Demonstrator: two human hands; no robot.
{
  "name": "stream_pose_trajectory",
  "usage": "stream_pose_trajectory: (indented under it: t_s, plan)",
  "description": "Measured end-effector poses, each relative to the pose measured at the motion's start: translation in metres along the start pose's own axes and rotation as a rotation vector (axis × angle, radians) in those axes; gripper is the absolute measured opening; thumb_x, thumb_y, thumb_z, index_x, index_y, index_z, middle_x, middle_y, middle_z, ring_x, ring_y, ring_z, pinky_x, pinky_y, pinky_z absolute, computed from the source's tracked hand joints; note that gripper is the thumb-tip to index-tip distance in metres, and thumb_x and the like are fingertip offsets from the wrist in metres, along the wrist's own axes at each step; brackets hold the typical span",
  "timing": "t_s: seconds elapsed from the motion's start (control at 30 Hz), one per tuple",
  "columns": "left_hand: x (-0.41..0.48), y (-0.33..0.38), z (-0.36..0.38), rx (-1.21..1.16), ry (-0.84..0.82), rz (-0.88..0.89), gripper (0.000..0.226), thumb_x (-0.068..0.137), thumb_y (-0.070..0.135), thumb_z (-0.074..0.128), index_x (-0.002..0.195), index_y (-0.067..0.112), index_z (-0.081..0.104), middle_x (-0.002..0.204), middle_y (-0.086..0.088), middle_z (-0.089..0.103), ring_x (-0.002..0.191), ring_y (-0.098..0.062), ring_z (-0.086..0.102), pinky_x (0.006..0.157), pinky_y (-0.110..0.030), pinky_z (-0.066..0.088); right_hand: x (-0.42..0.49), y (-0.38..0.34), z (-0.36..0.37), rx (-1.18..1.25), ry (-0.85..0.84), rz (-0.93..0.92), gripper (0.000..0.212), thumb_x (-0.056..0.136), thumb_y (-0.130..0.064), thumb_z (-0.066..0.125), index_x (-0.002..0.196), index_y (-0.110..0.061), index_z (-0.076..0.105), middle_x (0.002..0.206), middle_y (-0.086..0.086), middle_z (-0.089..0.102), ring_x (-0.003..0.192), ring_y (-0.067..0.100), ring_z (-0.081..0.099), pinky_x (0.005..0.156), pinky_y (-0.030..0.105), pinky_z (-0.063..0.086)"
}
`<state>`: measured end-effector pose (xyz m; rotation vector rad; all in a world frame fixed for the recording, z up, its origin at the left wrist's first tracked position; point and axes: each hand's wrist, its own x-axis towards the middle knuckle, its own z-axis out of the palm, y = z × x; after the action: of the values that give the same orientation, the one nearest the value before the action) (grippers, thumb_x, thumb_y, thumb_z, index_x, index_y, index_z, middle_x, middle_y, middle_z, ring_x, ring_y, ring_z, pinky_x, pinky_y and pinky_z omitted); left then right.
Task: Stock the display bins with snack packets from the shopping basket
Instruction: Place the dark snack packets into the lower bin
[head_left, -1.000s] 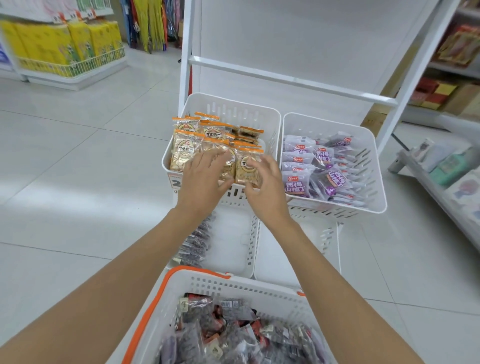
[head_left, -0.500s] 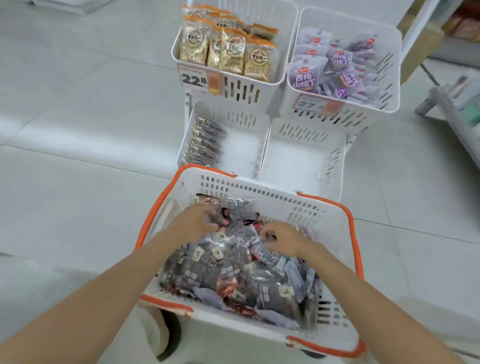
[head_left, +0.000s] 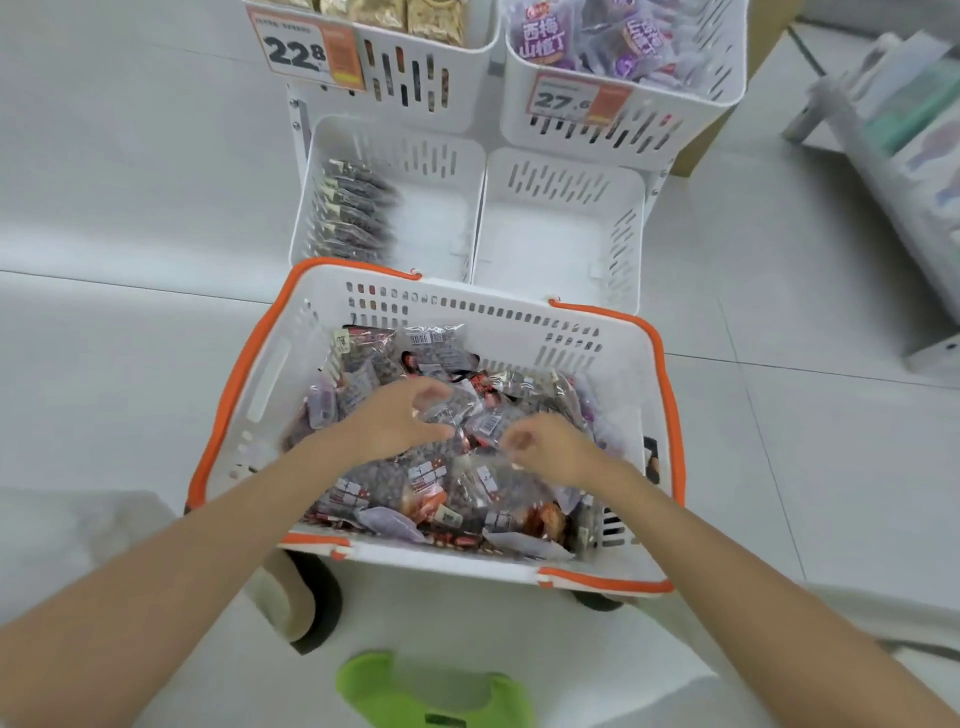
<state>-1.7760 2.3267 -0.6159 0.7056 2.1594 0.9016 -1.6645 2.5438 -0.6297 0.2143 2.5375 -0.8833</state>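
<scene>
A white shopping basket (head_left: 236, 384) with an orange rim stands right below me, heaped with dark, clear-wrapped snack packets (head_left: 395, 483). Both hands are down in the heap. My left hand (head_left: 397, 423) curls thumb and fingers round a packet near the middle. Just to its right, my right hand (head_left: 558, 449) pinches the clear edge of another packet. Behind the basket, the lower left display bin (head_left: 306, 171) has a row of dark packets (head_left: 353, 208) along its left wall. The lower right bin (head_left: 563, 234) holds nothing.
Above those, one upper bin (head_left: 447, 93) has gold packets and a 22.8 price tag (head_left: 304, 49); the other bin (head_left: 691, 104) has purple packets (head_left: 597, 36). A low shelf (head_left: 904, 135) stands at right. A green object (head_left: 431, 688) lies at my feet on the tiled floor.
My hands left the gold packets in the upper bin and came down into the basket. Over the last half second they shifted slightly inward over the heap, and the view dipped lower.
</scene>
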Motion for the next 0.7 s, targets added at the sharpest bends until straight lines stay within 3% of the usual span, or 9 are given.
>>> stream_pose_trajectory:
  t_s: [0.07, 0.17, 0.23, 0.33, 0.4, 0.5, 0.6, 0.67, 0.7]
  plan:
    - [-0.003, 0.017, 0.002, 0.012, -0.115, 0.03, 0.07, 0.077, 0.04, 0.081, 0.137, 0.035, 0.044, 0.121, 0.022, 0.051, 0.112, 0.001, 0.049, 0.098, -0.026, 0.039, 0.005, -0.035, -0.018, 0.166, 0.105, -0.083, 0.014, 0.089, -0.014, 0.069, 0.101, -0.022, 0.068, 0.095, -0.012, 0.069, 0.088, 0.003, 0.066, 0.084, 0.023, 0.054]
    - [-0.004, 0.008, -0.014, -0.046, -0.038, -0.004, 0.025, 0.078, 0.025, 0.082, 0.096, 0.027, 0.065, 0.082, 0.015, 0.06, 0.076, -0.004, 0.06, 0.072, -0.024, 0.044, 0.022, -0.08, -0.036, 0.378, 0.095, -0.145, 0.02, 0.09, -0.02, 0.069, 0.109, -0.023, 0.064, 0.1, -0.007, 0.072, 0.093, 0.011, 0.069, 0.082, 0.022, 0.053]
    - [-0.013, -0.008, -0.036, -0.197, 0.076, -0.114, 0.019, 0.082, 0.017, 0.078, 0.088, 0.029, 0.065, 0.086, 0.008, 0.064, 0.081, -0.009, 0.061, 0.069, -0.024, 0.044, 0.039, -0.084, -0.034, 0.385, 0.081, -0.121, 0.03, 0.093, -0.025, 0.065, 0.123, -0.022, 0.059, 0.119, -0.002, 0.067, 0.108, 0.016, 0.063, 0.093, 0.028, 0.05]
    - [-0.028, -0.041, -0.059, -0.426, 0.214, -0.294, 0.04, 0.087, 0.013, 0.073, 0.123, 0.021, 0.057, 0.12, -0.003, 0.06, 0.112, -0.023, 0.057, 0.091, -0.034, 0.045, 0.067, -0.066, -0.015, 0.148, -0.039, -0.059, 0.05, 0.095, -0.024, 0.062, 0.142, -0.019, 0.045, 0.144, 0.004, 0.05, 0.131, 0.022, 0.049, 0.109, 0.036, 0.038]
    - [-0.037, -0.056, -0.062, -0.575, 0.214, -0.361, 0.072, 0.089, 0.017, 0.071, 0.149, 0.018, 0.032, 0.134, -0.001, 0.05, 0.126, -0.024, 0.049, 0.106, -0.045, 0.041, 0.081, -0.055, 0.008, -0.038, -0.169, -0.044, 0.073, 0.094, -0.026, 0.064, 0.154, -0.024, 0.022, 0.158, 0.005, 0.031, 0.144, 0.026, 0.031, 0.115, 0.04, 0.028]
    - [-0.043, -0.074, -0.058, -0.677, 0.228, -0.371, 0.083, 0.092, 0.022, 0.068, 0.155, 0.024, 0.014, 0.14, -0.006, 0.051, 0.134, -0.023, 0.044, 0.103, -0.044, 0.045, 0.092, -0.048, 0.041, -0.322, -0.214, -0.058, 0.091, 0.088, -0.035, 0.07, 0.156, -0.027, 0.011, 0.16, 0.007, 0.021, 0.149, 0.028, 0.01, 0.119, 0.046, 0.007]
    - [-0.046, -0.072, -0.057, -0.656, 0.272, -0.362, 0.075, 0.098, 0.014, 0.058, 0.156, 0.023, 0.012, 0.124, -0.001, 0.055, 0.126, -0.018, 0.048, 0.075, -0.02, 0.055, 0.096, -0.052, 0.042, -0.36, -0.141, -0.114, 0.041, 0.085, -0.029, 0.074, 0.122, -0.019, 0.06, 0.132, 0.008, 0.052, 0.129, 0.027, 0.042, 0.11, 0.04, 0.031]
    - [-0.044, -0.063, -0.057, -0.645, 0.328, -0.348, 0.074, 0.099, 0.01, 0.054, 0.156, 0.019, 0.009, 0.107, 0.009, 0.058, 0.11, -0.011, 0.054, 0.061, -0.008, 0.052, 0.094, -0.06, 0.025, -0.19, -0.178, -0.145, 0.005, 0.087, -0.023, 0.072, 0.087, -0.02, 0.068, 0.102, 0.002, 0.064, 0.099, 0.02, 0.059, 0.091, 0.035, 0.046]
    - [-0.042, -0.059, -0.058, -0.64, 0.351, -0.343, 0.072, 0.1, 0.009, 0.052, 0.156, 0.017, 0.009, 0.104, 0.013, 0.056, 0.102, -0.009, 0.053, 0.056, -0.004, 0.049, 0.091, -0.066, 0.011, -0.09, -0.183, -0.156, 0.011, 0.089, -0.02, 0.07, 0.079, -0.024, 0.067, 0.093, -0.003, 0.065, 0.088, 0.018, 0.061, 0.085, 0.034, 0.049]
